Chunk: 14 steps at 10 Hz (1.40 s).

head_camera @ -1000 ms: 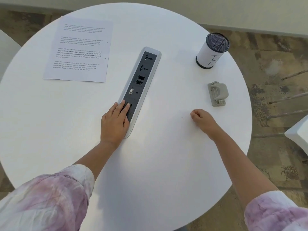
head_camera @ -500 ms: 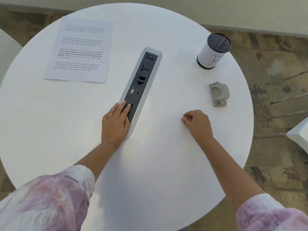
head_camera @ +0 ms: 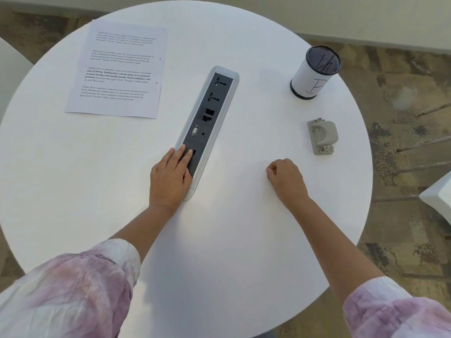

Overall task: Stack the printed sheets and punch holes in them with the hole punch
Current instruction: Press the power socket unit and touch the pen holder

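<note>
Sheets (head_camera: 119, 71) far-left nr table (head_camera: 219, 264) edge; punch (head_camera: 322, 137) right; left hand (head_camera: 169, 179) flat on socket strip (head_camera: 207, 123), right hand (head_camera: 286, 181) fisted, empty.

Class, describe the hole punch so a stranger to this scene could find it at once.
Start at the round white table and go to its right side. Between the white cylinder with a dark mesh top and the right hand lies the hole punch: small, grey, low and blocky, unlike the tall cylinder.

Both sleeves (head_camera: 73, 289) are loose white fabric mottled with pink-purple tie-dye, leaving the forearms bare.
</note>
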Available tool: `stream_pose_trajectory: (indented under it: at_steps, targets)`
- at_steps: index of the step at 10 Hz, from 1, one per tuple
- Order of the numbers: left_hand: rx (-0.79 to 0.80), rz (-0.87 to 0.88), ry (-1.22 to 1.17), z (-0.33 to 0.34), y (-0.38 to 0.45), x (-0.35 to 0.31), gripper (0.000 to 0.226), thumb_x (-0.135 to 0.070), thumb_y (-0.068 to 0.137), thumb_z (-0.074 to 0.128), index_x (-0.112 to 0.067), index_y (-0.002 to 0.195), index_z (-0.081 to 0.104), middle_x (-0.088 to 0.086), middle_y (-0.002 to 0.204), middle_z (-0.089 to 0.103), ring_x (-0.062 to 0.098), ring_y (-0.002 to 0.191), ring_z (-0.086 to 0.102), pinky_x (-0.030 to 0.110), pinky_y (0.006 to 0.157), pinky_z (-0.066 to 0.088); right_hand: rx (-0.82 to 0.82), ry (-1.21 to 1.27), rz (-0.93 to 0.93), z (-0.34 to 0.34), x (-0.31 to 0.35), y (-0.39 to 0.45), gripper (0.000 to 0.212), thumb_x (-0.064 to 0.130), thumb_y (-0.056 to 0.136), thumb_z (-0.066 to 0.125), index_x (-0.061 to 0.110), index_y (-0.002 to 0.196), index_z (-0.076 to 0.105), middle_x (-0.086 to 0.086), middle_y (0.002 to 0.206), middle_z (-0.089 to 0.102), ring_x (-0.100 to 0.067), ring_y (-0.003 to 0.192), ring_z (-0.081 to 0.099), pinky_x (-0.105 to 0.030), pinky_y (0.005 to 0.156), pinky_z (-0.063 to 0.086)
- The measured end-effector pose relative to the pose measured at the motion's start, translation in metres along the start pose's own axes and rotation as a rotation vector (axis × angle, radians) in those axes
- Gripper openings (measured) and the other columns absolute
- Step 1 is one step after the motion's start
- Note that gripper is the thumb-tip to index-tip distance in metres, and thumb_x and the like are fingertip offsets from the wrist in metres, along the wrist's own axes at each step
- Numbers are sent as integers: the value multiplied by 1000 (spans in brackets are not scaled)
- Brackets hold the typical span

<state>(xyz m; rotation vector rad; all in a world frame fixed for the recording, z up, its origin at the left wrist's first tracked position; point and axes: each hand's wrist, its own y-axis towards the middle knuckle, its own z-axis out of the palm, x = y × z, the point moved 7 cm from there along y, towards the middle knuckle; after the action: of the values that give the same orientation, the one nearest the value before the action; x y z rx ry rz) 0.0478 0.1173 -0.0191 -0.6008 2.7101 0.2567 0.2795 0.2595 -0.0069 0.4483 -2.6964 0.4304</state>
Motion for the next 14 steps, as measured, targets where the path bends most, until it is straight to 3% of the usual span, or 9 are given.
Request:
stream_pose_trajectory:
  at_steps: [1,2,4,5,6,8,9,12,14]
  targets:
    - [-2,12,9,0,1,0,45,-21,88,33,-17,127,56,3,136,53,29,126,47,43,89,41,43,287,108,-6,-13,8,16,18,92,48,12,83,59,3,69,51,-11,64,47,-17,58,37]
    - [-4,16,9,1,1,0,44,-20,88,34,-17,126,56,3,135,54,29,126,48,43,88,42,102,653,275,-8,-29,9,19,16,94,48,12,78,57,2,66,49,-9,59,45,-11,51,42]
    - [-7,16,3,0,1,0,45,-21,88,33,-17,127,56,3,136,53,29,126,47,43,89,41,174,1076,405,-5,-31,2,19,11,95,47,12,78,56,-1,76,52,-9,69,50,-15,60,48]
    - [-9,14,3,1,1,0,45,-21,88,33,-17,127,56,3,135,54,29,126,48,43,89,41,138,841,336,-7,-35,0,16,9,91,52,13,77,58,0,76,56,-9,68,53,-17,62,48]
    - [-7,13,4,1,1,0,45,-21,88,33,-18,127,56,2,135,54,28,126,47,42,89,41,53,418,192,-12,-31,-4,3,13,84,62,15,87,62,5,76,58,-5,68,53,-9,64,43]
    - [-9,7,6,1,0,0,44,-21,88,33,-18,126,56,2,135,54,28,126,47,42,90,41,-68,47,-30,-12,-6,-13,15,16,87,58,9,96,67,-7,91,63,-21,84,58,-33,78,47]
    - [-8,9,5,1,0,0,45,-21,88,33,-18,126,56,3,135,54,28,126,48,42,90,41,-118,-69,-112,-12,2,-17,14,14,88,54,6,89,65,-10,86,61,-26,81,56,-33,69,43]
    - [0,4,-7,1,0,0,45,-22,88,33,-17,127,56,3,136,53,29,126,47,43,91,41,-117,-120,-78,-4,-2,-13,16,14,90,51,2,92,60,-14,93,58,-29,93,52,-39,71,44]
    - [6,7,-6,1,0,0,44,-21,89,34,-17,127,56,2,135,54,28,126,47,42,90,41,-92,-64,-41,2,-8,-7,14,10,89,47,1,89,58,-13,87,56,-28,85,50,-34,67,40]
